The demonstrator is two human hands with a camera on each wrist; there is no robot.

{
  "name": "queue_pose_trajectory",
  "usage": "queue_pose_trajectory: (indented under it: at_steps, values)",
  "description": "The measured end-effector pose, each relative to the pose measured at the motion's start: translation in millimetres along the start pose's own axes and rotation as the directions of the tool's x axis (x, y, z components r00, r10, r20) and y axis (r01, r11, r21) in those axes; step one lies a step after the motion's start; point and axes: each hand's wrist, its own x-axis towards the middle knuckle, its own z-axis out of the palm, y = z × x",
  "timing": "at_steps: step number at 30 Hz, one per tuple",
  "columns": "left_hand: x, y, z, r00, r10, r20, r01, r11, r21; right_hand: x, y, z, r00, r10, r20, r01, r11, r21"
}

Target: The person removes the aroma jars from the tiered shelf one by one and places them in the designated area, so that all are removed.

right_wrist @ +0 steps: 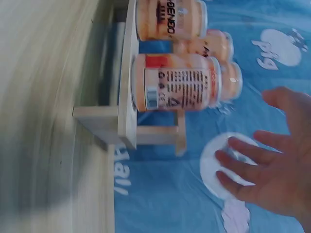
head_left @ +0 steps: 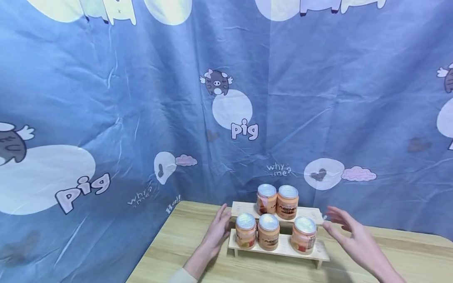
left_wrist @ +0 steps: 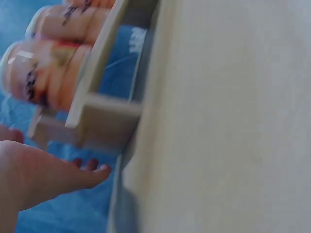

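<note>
A two-tier wooden rack stands on the table with several orange jars on it. Two jars, one of them a dark-lettered jar, sit side by side on the upper tier. On the lower tier, two jars stand together at the left, and a third jar sits apart toward the right. My left hand is at the rack's left end, fingers loosely extended and holding nothing. Beside the right end, my right hand is raised with its fingers spread and the palm bare, as the right wrist view also shows.
The light wood table extends to both sides of the rack and in front of it. Behind and to the left hangs a blue curtain printed with pigs and clouds, close to the table's back edge.
</note>
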Motion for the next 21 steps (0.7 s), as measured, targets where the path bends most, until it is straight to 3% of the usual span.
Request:
queue_pose_trajectory:
  at_steps: [4, 10, 15, 21]
  values:
    - [-1.3, -9.5, 11.7, 0.999, -0.032, 0.011, 0.033, 0.987, -0.158, 22.5, -6.7, 4.8, 0.998, 0.053, -0.019, -0.05, 0.989, 0.137]
    - [-3.4, -10.8, 10.9, 1.0, -0.012, 0.01, 0.014, 0.977, -0.212, 56.4, -8.7, 22.6, 0.985, 0.108, 0.134, -0.142, 0.949, 0.28]
    - [-3.1, -8.1, 11.8, 1.0, 0.016, 0.0, -0.016, 0.978, -0.206, 78.4, -7.2, 42.6, 0.975, 0.047, 0.215, -0.113, 0.946, 0.304]
    - [-0.7, -8.3, 22.9, 1.0, 0.022, -0.01, -0.023, 0.98, -0.199, 87.0, -4.5, 52.7, 0.976, 0.021, 0.217, -0.077, 0.964, 0.256]
